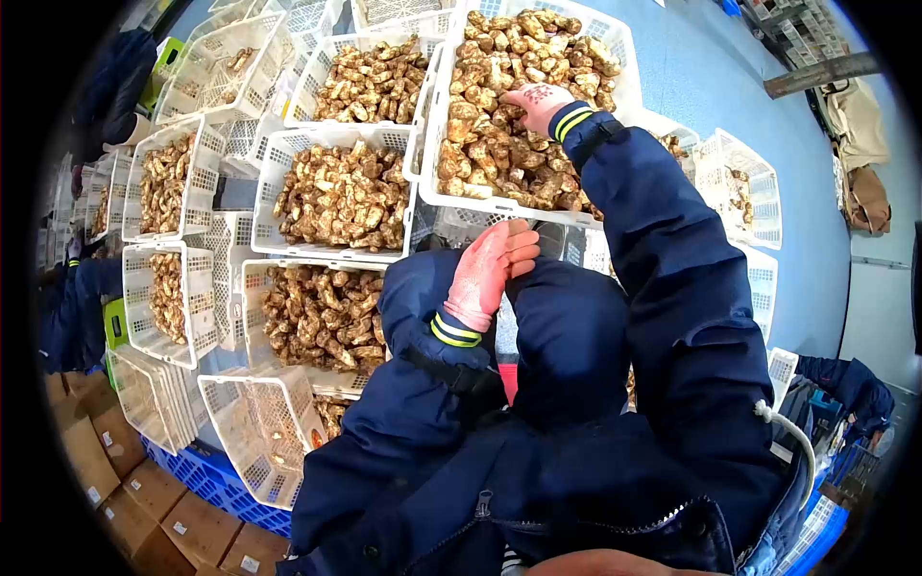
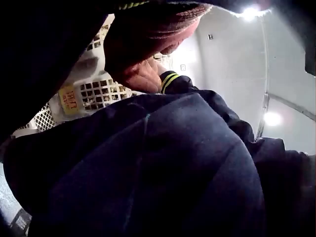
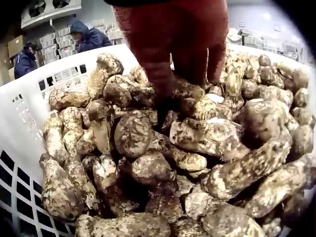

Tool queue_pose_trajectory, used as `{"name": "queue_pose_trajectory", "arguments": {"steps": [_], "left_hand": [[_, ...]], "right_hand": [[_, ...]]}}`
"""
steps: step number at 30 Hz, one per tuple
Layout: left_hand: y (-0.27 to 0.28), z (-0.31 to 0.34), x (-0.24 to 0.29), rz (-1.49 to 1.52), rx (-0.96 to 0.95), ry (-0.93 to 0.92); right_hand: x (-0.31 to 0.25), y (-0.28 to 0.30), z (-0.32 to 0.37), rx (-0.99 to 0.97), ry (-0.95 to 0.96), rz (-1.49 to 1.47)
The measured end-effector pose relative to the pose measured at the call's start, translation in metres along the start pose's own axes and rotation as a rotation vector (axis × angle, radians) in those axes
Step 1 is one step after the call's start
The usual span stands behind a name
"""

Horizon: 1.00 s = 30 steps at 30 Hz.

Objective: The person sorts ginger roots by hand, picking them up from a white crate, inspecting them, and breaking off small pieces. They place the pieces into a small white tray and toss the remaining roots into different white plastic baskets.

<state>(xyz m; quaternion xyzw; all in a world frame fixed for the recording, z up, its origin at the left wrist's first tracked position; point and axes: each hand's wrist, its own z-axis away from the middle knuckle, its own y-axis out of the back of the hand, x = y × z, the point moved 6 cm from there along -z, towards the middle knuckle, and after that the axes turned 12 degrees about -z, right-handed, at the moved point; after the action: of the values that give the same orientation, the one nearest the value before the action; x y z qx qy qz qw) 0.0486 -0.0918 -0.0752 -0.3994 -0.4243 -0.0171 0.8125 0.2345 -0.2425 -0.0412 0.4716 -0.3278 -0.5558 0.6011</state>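
Yellow label (image 2: 70,100) bears blurred red characters. Left grip (image 1: 488,269) lies unclenched; right grip (image 1: 538,104) touches mushrooms (image 3: 210,138), whether pinching I cannot tell.

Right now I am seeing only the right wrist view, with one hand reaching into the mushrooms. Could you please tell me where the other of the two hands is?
Observer: In the head view, the left hand is in front of the person's body, near the knees.
Operator: Thank you. Is it holding some mushroom?
Observer: No, I can see nothing in it; the fingers are extended.
Operator: And what is standing to the left of this basket?
Observer: In the head view, another white basket, which also contains mushrooms.
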Motion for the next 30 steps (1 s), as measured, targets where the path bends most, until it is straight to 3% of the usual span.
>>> {"name": "queue_pose_trajectory", "arguments": {"steps": [3, 4, 5, 8, 9, 10, 12, 14, 15, 16, 19, 21, 23, 25, 27, 29, 30], "left_hand": [[0.0, 0.003, 0.003, 0.027, 0.04, 0.043], [0.001, 0.003, 0.001, 0.078, 0.061, 0.081], [0.001, 0.003, 0.0, 0.083, 0.057, 0.076], [0.004, 0.0, -0.005, 0.178, 0.074, 0.049], [0.005, 0.0, -0.007, 0.175, 0.065, 0.049], [0.006, -0.001, -0.007, 0.152, 0.047, 0.045], [0.007, -0.001, -0.008, 0.132, 0.014, 0.029], [0.008, -0.003, -0.011, 0.125, 0.013, 0.021], [0.006, -0.003, -0.009, 0.121, 0.018, 0.016], [0.006, -0.003, -0.009, 0.115, 0.032, 0.036], [0.004, -0.002, -0.01, 0.088, 0.075, 0.062], [0.007, -0.002, -0.01, 0.104, 0.063, 0.065], [0.008, -0.003, -0.011, 0.124, 0.033, 0.042], [0.009, -0.005, -0.014, 0.125, 0.024, 0.024], [0.008, -0.005, -0.014, 0.094, 0.062, 0.032], [0.006, -0.003, -0.012, 0.12, 0.056, 0.039], [0.004, -0.002, -0.01, 0.107, 0.054, 0.035]], "right_hand": [[0.009, 0.013, 0.01, 0.058, -0.029, -0.203], [0.014, 0.022, 0.016, 0.079, -0.069, -0.44], [0.02, 0.027, 0.026, 0.115, -0.135, -0.75], [0.019, 0.028, 0.058, 0.211, -0.015, -1.731], [0.018, 0.025, 0.072, 0.111, 0.06, -2.196], [0.023, 0.027, 0.076, 0.248, 0.151, -1.495], [-0.003, 0.028, 0.095, 0.124, 0.198, -2.229], [-0.019, 0.034, 0.116, 0.084, 0.473, -2.255], [-0.032, 0.043, 0.126, -0.01, 0.451, -2.239], [-0.039, 0.049, 0.133, 0.062, 0.356, -2.233], [-0.036, 0.044, 0.139, -0.047, 0.43, -2.206], [-0.021, 0.05, 0.148, 0.167, 0.299, -2.099], [-0.001, 0.06, 0.165, 0.241, 0.279, -2.079], [0.045, 0.056, 0.179, 0.441, 0.231, -1.94], [0.092, 0.052, 0.192, 0.665, -0.045, -1.699], [0.165, 0.024, 0.192, 0.706, -0.467, -1.491], [0.165, 0.039, 0.196, 0.738, -0.592, -1.237]]}}
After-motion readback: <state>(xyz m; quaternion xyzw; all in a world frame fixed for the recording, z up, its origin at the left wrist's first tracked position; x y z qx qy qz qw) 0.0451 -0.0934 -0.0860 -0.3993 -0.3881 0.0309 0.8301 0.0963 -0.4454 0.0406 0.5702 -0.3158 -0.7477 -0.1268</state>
